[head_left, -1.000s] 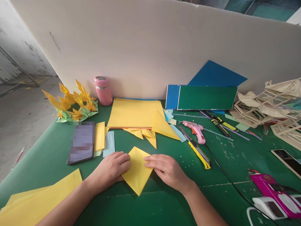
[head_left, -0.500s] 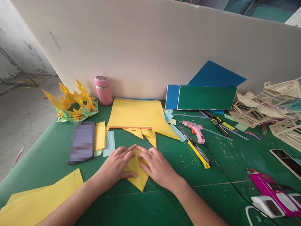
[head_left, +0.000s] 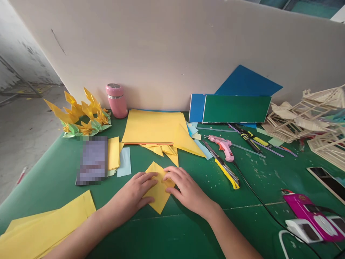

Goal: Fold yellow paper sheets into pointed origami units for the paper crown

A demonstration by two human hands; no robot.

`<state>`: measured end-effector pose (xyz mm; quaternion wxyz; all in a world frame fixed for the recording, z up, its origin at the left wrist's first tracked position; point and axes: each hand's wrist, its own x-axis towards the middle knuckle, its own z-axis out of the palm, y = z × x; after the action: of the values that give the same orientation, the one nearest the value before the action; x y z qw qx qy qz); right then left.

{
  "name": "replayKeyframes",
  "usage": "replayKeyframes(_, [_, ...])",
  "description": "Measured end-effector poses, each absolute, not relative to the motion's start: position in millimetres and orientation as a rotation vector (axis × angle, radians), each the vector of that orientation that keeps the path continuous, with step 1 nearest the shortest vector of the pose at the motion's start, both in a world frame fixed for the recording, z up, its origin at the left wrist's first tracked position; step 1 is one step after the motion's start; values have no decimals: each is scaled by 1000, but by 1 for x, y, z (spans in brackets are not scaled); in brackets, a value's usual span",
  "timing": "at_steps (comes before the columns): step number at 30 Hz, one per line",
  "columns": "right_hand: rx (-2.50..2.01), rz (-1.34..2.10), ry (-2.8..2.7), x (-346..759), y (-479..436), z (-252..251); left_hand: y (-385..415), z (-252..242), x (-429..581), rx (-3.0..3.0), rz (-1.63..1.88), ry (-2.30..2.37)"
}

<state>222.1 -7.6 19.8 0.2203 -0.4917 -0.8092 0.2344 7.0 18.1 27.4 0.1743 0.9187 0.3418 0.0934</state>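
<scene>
A folded yellow paper square [head_left: 159,196] lies like a diamond on the green table [head_left: 188,230] in front of me. My left hand [head_left: 133,192] lies flat on its left half, fingers stretched toward the centre. My right hand [head_left: 185,189] rests on its right side, fingertips pressing the paper near the middle fold. The fingertips of both hands nearly meet over the paper.
Behind the paper lie a stack of yellow sheets [head_left: 153,127] and yellow triangles [head_left: 167,153]. A phone [head_left: 91,160], pink bottle [head_left: 116,100] and yellow paper flowers [head_left: 81,115] sit left. A yellow knife [head_left: 225,169], pink glue gun [head_left: 223,145], cable and wooden models [head_left: 309,118] are right. More yellow sheets [head_left: 45,230] lie near left.
My hands went from the paper's outer edges to its centre, then slid a little apart. The paper's upper corner, covered half a second ago, shows again.
</scene>
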Motion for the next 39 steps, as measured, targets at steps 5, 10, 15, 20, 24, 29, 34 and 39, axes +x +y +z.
replayKeyframes(5, [-1457, 706, -2294, 218, -19, 24, -3, 11, 14, 2683, 446, 1074])
replayKeyframes(10, [-1491, 753, -2280, 214, -20, 25, -7, 8, 16, 2667, 489, 1096])
replayKeyframes(15, [-1430, 719, -2186, 225, -11, 23, 10, 20, 2, 2506, 421, 986])
replayKeyframes(20, [-1410, 521, -2073, 241, -1, 12, 17, 21, -5, 2427, 475, 933])
replayKeyframes(24, [-1334, 559, -2076, 242, -2, 13, 18, 20, -3, 2484, 494, 901])
replayKeyframes(29, [-1264, 810, -2226, 236, -8, 24, 20, 29, 0, 2658, 330, 843])
replayKeyframes(34, [-1285, 810, -2225, 235, -6, 23, 22, 33, 0, 2757, 298, 768])
replayKeyframes(39, [-1159, 729, -2175, 237, -3, 19, 25, 30, -4, 2699, 400, 855])
